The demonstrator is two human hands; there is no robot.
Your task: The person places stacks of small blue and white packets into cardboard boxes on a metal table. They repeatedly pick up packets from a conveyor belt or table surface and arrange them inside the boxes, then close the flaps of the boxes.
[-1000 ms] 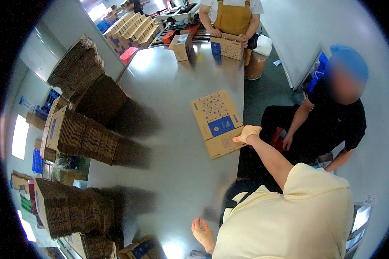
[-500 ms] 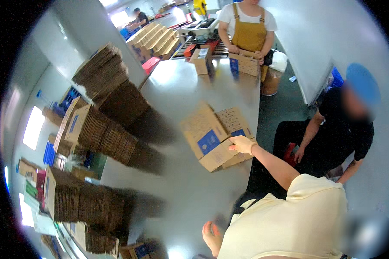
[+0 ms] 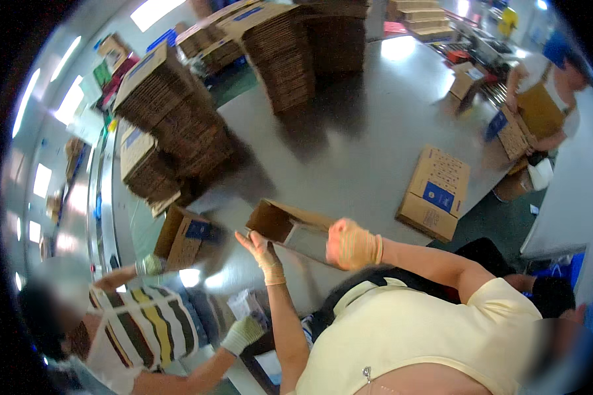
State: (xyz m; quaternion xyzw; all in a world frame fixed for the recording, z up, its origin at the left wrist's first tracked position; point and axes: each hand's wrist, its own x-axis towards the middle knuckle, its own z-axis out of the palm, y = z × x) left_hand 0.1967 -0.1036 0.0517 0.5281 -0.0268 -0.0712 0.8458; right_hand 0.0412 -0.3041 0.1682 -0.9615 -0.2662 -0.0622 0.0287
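Note:
I hold a brown cardboard box [image 3: 290,227], opened into a tube, just above the grey table [image 3: 369,131]. My left hand [image 3: 262,251], in a thin glove, presses open against the box's near left corner. My right hand [image 3: 353,243], also gloved, is closed on the box's right end. A second box [image 3: 436,191], brown with a blue panel, lies folded on the table to the right, apart from both hands.
Tall stacks of flattened cardboard [image 3: 171,125] [image 3: 283,52] stand at the table's far and left sides. A person in a striped shirt [image 3: 141,329] at lower left handles a box [image 3: 181,240]. Another person [image 3: 540,105] in an apron works on a box at the top right.
My view has swung left. My right hand left the flat box on the table; both hands now hold a box that stands open. The left hand rose from the table edge.

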